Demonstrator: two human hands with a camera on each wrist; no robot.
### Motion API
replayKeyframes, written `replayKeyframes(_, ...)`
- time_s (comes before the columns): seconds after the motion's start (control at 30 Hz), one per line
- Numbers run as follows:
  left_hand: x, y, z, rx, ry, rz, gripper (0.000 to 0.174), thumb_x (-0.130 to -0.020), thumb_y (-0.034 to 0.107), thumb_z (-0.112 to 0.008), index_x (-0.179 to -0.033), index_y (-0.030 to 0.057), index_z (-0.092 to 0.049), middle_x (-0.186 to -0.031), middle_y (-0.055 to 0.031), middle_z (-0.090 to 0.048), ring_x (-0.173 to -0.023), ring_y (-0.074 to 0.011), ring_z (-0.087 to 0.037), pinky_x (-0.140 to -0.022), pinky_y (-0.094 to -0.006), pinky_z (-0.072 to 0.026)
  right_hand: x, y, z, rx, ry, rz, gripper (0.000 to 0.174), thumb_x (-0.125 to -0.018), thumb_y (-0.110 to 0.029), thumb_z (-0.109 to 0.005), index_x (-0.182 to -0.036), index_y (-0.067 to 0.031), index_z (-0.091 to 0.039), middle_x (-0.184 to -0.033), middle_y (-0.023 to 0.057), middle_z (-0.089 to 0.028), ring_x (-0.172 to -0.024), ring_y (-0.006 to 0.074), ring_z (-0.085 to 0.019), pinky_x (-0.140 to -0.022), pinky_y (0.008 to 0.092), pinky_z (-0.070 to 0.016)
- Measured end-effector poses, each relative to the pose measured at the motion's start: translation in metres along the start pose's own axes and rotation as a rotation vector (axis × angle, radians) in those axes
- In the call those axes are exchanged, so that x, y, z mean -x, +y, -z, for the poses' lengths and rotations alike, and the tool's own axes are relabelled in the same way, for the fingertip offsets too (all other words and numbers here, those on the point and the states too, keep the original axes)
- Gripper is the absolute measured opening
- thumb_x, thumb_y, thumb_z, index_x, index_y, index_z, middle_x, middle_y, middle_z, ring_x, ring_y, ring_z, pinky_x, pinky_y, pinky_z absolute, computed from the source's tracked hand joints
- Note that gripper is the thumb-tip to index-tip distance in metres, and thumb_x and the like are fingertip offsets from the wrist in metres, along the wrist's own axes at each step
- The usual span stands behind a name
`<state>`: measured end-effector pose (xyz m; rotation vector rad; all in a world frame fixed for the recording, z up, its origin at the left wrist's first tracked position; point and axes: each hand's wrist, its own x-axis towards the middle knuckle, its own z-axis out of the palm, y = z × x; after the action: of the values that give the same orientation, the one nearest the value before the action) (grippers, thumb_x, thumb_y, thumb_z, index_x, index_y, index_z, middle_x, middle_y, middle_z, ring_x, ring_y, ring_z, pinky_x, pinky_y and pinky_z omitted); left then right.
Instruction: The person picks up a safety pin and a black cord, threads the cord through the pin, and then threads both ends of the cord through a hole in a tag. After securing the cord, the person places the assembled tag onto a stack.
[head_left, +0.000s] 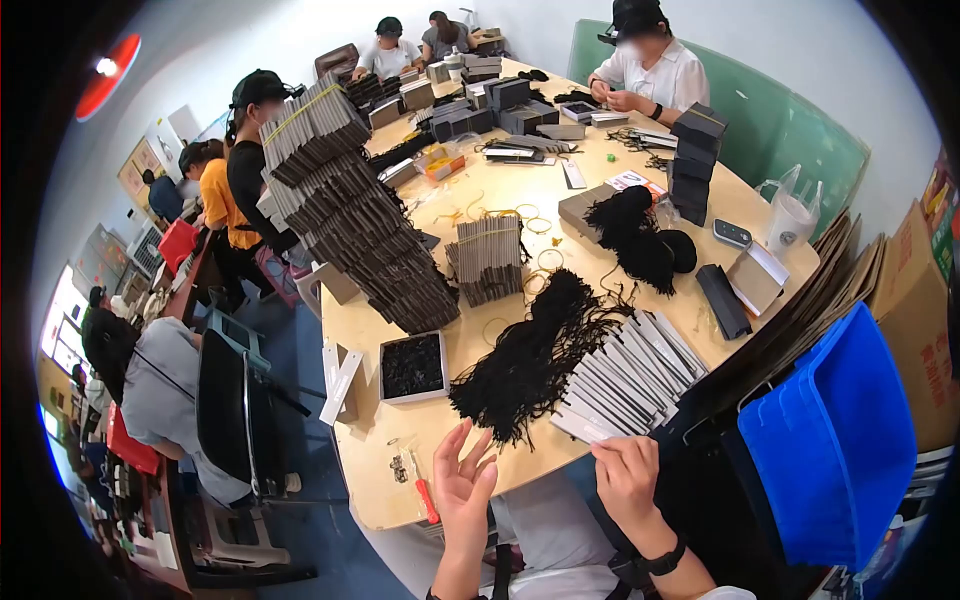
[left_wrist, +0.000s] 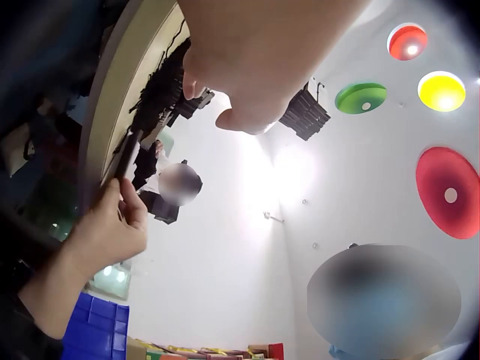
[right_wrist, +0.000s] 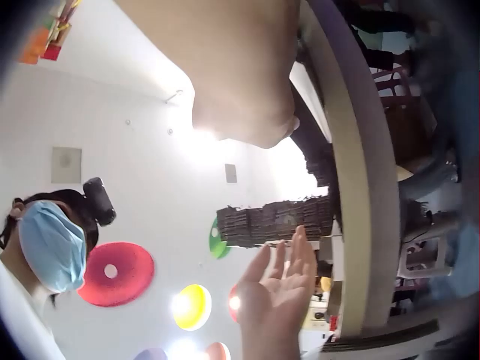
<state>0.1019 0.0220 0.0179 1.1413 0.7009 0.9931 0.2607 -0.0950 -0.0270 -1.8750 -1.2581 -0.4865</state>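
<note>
My left hand [head_left: 464, 480] is raised over the near edge of the table, palm turned up and fingers spread, with nothing in it. To its right my right hand [head_left: 628, 478] has bent fingers, its fingertips right by the near end of a row of pale flat strips [head_left: 632, 375]. In the left wrist view, the thumb and fingers of that right hand [left_wrist: 112, 229] come together where they overlap a dark bar; I cannot tell whether they hold anything. Beyond both hands a heap of black cords [head_left: 525, 355] lies against the strips.
A box of small black pieces [head_left: 414, 366] and a red-handled tool [head_left: 424, 492] lie to the left. Tall banded stacks [head_left: 350, 220] rise behind them. At the right are a blue bin [head_left: 835, 440] and cardboard [head_left: 915, 330]. People sit around the table.
</note>
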Motion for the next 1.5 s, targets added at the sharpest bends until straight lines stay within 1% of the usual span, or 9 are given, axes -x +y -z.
replayKeyframes(0.23,0.031,0.026,0.028,-0.098,-0.005,0.048,0.051,-0.084,0.000,-0.057,-0.132,0.0018,-0.039,-0.132,-0.0181,-0.048,-0.115,-0.0280,-0.055,-0.091,-0.0342,-0.0446,0.000,-0.002,-0.001,0.130,-0.151,0.019,0.017,-0.074,-0.005,-0.066,-0.091,-0.0082,-0.068,-0.101,0.0052,-0.059,-0.093,0.0247,-0.053,-0.081,0.0364,-0.0386)
replayKeyframes(0.5,0.052,0.023,0.055,-0.407,-0.018,-0.129,0.021,-0.085,-0.006,-0.055,-0.106,-0.0021,-0.058,-0.101,-0.0149,-0.064,-0.092,-0.0204,-0.063,-0.082,-0.0300,-0.0484,-0.018,-0.007,0.004,0.174,-0.153,-0.016,0.020,-0.075,-0.003,-0.064,-0.095,-0.0068,-0.062,-0.104,0.0112,-0.055,-0.097,0.0291,-0.051,-0.088,0.0449,-0.0355)
replayKeyframes(0.57,0.054,0.026,0.041,-0.528,-0.020,-0.210,0.015,-0.083,-0.004,-0.063,-0.096,0.0014,-0.064,-0.088,-0.0090,-0.066,-0.080,-0.0146,-0.064,-0.068,-0.0242,-0.0493,-0.017,-0.006,0.001,0.139,-0.127,0.001,0.023,-0.075,-0.003,-0.065,-0.097,-0.0049,-0.060,-0.103,0.0121,-0.053,-0.097,0.0300,-0.050,-0.090,0.0461,-0.0346)
replayKeyframes(0.9,0.043,0.019,0.099,-0.946,0.247,-0.399,0.020,-0.080,-0.002,-0.060,-0.100,0.0008,-0.062,-0.106,-0.0165,-0.059,-0.084,-0.0294,-0.060,-0.071,-0.0345,-0.0476,-0.009,-0.005,-0.002,0.155,-0.170,0.031,0.015,-0.076,-0.003,-0.064,-0.091,-0.0040,-0.063,-0.101,0.0105,-0.054,-0.097,0.0290,-0.050,-0.092,0.0484,-0.0333)
replayKeyframes(1.03,0.046,0.011,0.124,-1.042,0.369,-0.283,0.026,-0.079,0.000,-0.060,-0.106,0.0011,-0.060,-0.100,-0.0154,-0.056,-0.094,-0.0300,-0.055,-0.073,-0.0358,-0.0467,-0.009,-0.006,-0.006,0.174,-0.159,0.025,0.012,-0.077,-0.003,-0.062,-0.089,-0.0047,-0.064,-0.099,0.0093,-0.055,-0.097,0.0283,-0.051,-0.092,0.0473,-0.0342)
replayKeyframes(1.27,0.023,0.017,0.127,-1.165,0.246,-0.257,0.029,-0.079,0.000,-0.062,-0.108,0.0013,-0.059,-0.099,-0.0141,-0.056,-0.084,-0.0260,-0.058,-0.076,-0.0345,-0.0469,-0.019,-0.018,-0.015,0.247,-0.121,0.031,0.013,-0.079,-0.002,-0.059,-0.091,-0.0045,-0.064,-0.099,0.0096,-0.056,-0.096,0.0279,-0.051,-0.091,0.0451,-0.0348)
replayKeyframes(1.37,0.000,0.041,0.133,-0.927,0.300,-0.026,0.031,-0.078,0.001,-0.063,-0.108,0.0016,-0.058,-0.102,-0.0143,-0.055,-0.090,-0.0290,-0.056,-0.078,-0.0370,-0.0464,-0.023,-0.022,-0.016,0.260,-0.131,0.052,0.015,-0.078,-0.002,-0.060,-0.091,-0.0040,-0.064,-0.100,0.0097,-0.056,-0.096,0.0280,-0.051,-0.091,0.0451,-0.0345)
replayKeyframes(1.43,-0.021,0.053,0.154,-1.399,0.333,-0.336,0.037,-0.079,0.006,-0.065,-0.114,0.0007,-0.055,-0.111,-0.0159,-0.052,-0.098,-0.0319,-0.053,-0.080,-0.0393,-0.0456,-0.025,-0.026,-0.015,0.264,-0.142,0.063,0.015,-0.077,-0.002,-0.060,-0.091,-0.0037,-0.064,-0.100,0.0098,-0.056,-0.096,0.0281,-0.050,-0.091,0.0451,-0.0343)
replayKeyframes(1.5,-0.043,0.060,0.169,-1.437,0.364,-0.461,0.041,-0.077,0.005,-0.066,-0.115,0.0005,-0.052,-0.114,-0.0160,-0.052,-0.104,-0.0356,-0.049,-0.087,-0.0416,-0.0428,-0.026,-0.034,-0.011,0.208,-0.155,0.067,0.016,-0.075,-0.002,-0.062,-0.091,-0.0039,-0.063,-0.100,0.0100,-0.055,-0.096,0.0286,-0.050,-0.091,0.0451,-0.0344)
